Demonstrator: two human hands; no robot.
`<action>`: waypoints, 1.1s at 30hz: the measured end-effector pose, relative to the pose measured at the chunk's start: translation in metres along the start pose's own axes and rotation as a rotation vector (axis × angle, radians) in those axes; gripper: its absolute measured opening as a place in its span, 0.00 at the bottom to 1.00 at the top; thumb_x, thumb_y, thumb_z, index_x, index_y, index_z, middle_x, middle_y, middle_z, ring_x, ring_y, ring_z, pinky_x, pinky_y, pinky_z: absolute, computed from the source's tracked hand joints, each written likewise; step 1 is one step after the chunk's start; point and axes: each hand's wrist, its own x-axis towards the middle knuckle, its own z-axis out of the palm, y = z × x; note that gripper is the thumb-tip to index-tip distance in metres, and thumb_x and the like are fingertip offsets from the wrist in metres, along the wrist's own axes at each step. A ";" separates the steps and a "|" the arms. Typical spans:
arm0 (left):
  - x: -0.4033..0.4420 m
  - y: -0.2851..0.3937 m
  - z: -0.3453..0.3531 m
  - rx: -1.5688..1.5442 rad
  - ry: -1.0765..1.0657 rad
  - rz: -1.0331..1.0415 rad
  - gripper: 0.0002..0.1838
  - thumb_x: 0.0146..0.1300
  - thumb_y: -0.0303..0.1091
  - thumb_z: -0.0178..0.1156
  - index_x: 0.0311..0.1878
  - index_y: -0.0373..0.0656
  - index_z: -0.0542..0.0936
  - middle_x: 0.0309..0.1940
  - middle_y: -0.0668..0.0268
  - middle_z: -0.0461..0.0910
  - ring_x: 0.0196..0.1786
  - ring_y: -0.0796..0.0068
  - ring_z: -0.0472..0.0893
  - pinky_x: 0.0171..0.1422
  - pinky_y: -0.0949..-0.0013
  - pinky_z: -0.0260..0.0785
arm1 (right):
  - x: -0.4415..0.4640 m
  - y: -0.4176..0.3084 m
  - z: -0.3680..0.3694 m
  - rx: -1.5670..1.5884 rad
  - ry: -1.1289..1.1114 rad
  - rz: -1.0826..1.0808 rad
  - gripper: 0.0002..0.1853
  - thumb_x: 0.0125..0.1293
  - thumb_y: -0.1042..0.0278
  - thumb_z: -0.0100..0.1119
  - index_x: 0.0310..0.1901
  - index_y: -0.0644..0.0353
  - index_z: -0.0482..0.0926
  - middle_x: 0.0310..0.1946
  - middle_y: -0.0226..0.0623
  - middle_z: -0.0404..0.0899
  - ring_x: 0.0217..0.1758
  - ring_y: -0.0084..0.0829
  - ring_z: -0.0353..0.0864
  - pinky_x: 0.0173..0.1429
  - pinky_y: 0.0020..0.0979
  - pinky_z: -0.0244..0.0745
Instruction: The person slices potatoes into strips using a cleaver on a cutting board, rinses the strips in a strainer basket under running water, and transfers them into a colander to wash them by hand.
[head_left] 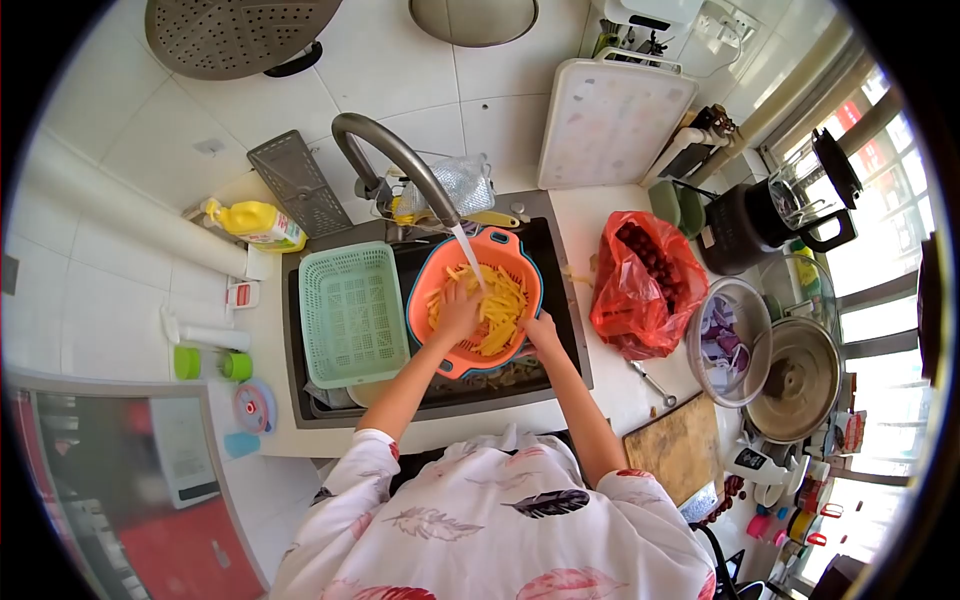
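Observation:
An orange colander (421, 302) with a blue outer rim sits in the dark sink, holding yellow cut strips (505, 300) that look like potato. Water (467, 255) runs from the grey faucet (402, 152) onto them. My left hand (460, 313) reaches into the colander, its fingers apart among the strips and their tips partly hidden. At the colander's right side, my right hand (541, 334) is closed around the rim. A pale green basket (353, 310) stands beside the colander, over the sink's left part.
A red plastic bag (630, 305) of dark round fruit and a bowl (728, 395) of purple onion pieces stand right of the sink. A blender (745, 225), metal pan lid (793, 380) and wooden board (678, 450) lie beyond. Left stands a yellow bottle (258, 225).

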 end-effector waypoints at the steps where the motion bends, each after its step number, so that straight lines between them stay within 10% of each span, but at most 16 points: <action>1: -0.003 0.013 -0.001 0.020 -0.020 -0.096 0.29 0.53 0.36 0.55 0.60 0.60 0.63 0.61 0.59 0.54 0.63 0.57 0.55 0.64 0.57 0.48 | 0.007 0.004 0.003 0.030 0.006 -0.002 0.29 0.44 0.71 0.49 0.54 0.61 0.66 0.38 0.45 0.75 0.31 0.39 0.80 0.22 0.39 0.79; 7: -0.012 -0.005 -0.023 -0.189 -0.159 0.405 0.28 0.54 0.29 0.50 0.61 0.50 0.62 0.56 0.53 0.62 0.60 0.55 0.60 0.63 0.56 0.49 | 0.008 0.014 0.001 0.148 -0.033 0.048 0.24 0.46 0.70 0.50 0.49 0.65 0.68 0.35 0.49 0.75 0.28 0.43 0.80 0.25 0.42 0.79; 11: -0.024 -0.034 -0.042 -0.114 -0.195 0.129 0.18 0.54 0.26 0.50 0.50 0.47 0.73 0.51 0.60 0.69 0.58 0.60 0.63 0.61 0.60 0.54 | 0.006 0.005 -0.023 0.119 -0.022 0.104 0.24 0.46 0.74 0.45 0.49 0.67 0.67 0.33 0.52 0.76 0.27 0.45 0.80 0.24 0.43 0.79; 21: -0.086 -0.079 -0.056 -0.130 0.488 -0.139 0.13 0.46 0.19 0.53 0.37 0.43 0.77 0.41 0.65 0.74 0.48 0.62 0.70 0.52 0.61 0.60 | 0.021 0.008 -0.028 0.013 0.017 0.154 0.20 0.49 0.73 0.44 0.47 0.66 0.68 0.35 0.51 0.75 0.26 0.46 0.80 0.21 0.46 0.78; 27: -0.126 -0.090 -0.063 -0.200 0.533 -0.302 0.12 0.47 0.19 0.52 0.37 0.41 0.77 0.40 0.63 0.73 0.48 0.60 0.69 0.51 0.61 0.62 | 0.069 0.077 -0.017 -0.173 0.176 -0.191 0.20 0.47 0.75 0.48 0.46 0.68 0.68 0.37 0.50 0.74 0.29 0.47 0.79 0.25 0.51 0.79; 29: -0.129 -0.090 -0.065 -0.302 0.532 -0.302 0.12 0.48 0.19 0.52 0.37 0.40 0.77 0.40 0.62 0.73 0.48 0.60 0.69 0.51 0.62 0.62 | 0.018 0.020 -0.023 -0.061 -0.062 0.178 0.18 0.50 0.75 0.45 0.45 0.69 0.70 0.35 0.56 0.75 0.27 0.50 0.79 0.26 0.50 0.78; 33: -0.141 -0.080 -0.066 -0.398 0.331 -0.262 0.12 0.51 0.19 0.50 0.39 0.39 0.76 0.40 0.61 0.74 0.48 0.59 0.70 0.52 0.64 0.63 | 0.038 0.028 -0.022 0.103 0.040 0.188 0.19 0.48 0.77 0.44 0.45 0.70 0.69 0.36 0.52 0.74 0.28 0.49 0.79 0.24 0.51 0.78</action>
